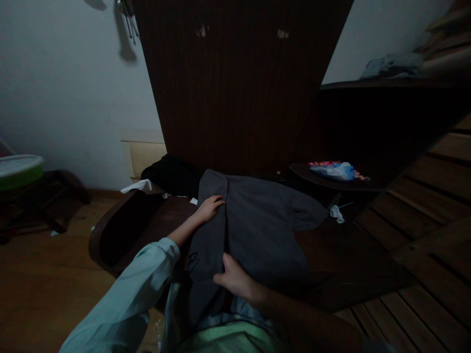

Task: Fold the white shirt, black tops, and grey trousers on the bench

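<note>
A dark grey shirt lies spread over a dark wooden bench, a sleeve stretched out to the right. Its left side is folded over in a long strip, with a small black mark near the lower end. On the upper part of this strip rests my left hand, fingers laid out flat with their tips at the folded edge. Lower down, my right hand grips the same edge between thumb and fingers. The fingertips under the cloth are hidden.
Black cloth and a white piece lie behind the bench's curved left end. A small shelf at right bears a blue-and-white plastic bag. A tall dark panel rises behind; wooden slats stand at right.
</note>
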The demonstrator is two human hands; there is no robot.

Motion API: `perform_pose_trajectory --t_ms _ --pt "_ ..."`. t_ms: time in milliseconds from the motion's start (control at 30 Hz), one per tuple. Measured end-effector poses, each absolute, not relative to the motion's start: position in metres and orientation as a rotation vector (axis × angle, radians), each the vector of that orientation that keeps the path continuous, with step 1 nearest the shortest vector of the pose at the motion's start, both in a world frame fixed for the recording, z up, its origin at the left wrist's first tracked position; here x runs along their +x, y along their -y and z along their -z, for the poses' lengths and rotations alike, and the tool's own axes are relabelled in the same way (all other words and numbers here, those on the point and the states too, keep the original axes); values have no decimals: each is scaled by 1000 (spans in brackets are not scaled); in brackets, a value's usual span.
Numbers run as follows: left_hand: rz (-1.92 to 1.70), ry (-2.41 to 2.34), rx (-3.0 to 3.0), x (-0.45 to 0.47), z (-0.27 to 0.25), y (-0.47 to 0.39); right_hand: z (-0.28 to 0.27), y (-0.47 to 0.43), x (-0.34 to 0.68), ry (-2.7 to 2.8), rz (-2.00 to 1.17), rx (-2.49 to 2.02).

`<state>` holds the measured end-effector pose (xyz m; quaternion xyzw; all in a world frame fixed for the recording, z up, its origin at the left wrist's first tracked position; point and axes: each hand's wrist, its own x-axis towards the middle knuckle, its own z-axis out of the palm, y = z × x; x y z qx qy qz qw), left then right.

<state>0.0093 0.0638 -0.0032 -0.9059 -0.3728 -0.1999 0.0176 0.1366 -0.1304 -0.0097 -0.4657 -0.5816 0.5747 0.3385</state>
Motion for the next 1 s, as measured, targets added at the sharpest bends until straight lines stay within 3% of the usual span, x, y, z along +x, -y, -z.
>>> perform_pose_trajectory --t_ms 233,400,633,700,867,1000 --pt "620 1178 -2821 8 3 -64 -13 152 130 1197 -1773 -857" --pt "617 1193 -2836 7 2 -64 -6 155 136 1011 -1923 -989" --pt "524 1247 -2872 12 1 -58 25 173 159 1685 -1877 -1070" --pt "557 1230 -2855 11 -2 -56 13 164 180 1905 -1695 -1111" --pt "808 1310 -2694 2 -7 -43 -15 108 253 1915 -628 -1460" --pt "702 1428 -2697 -8 2 -20 0 81 289 2038 -364 -1507"
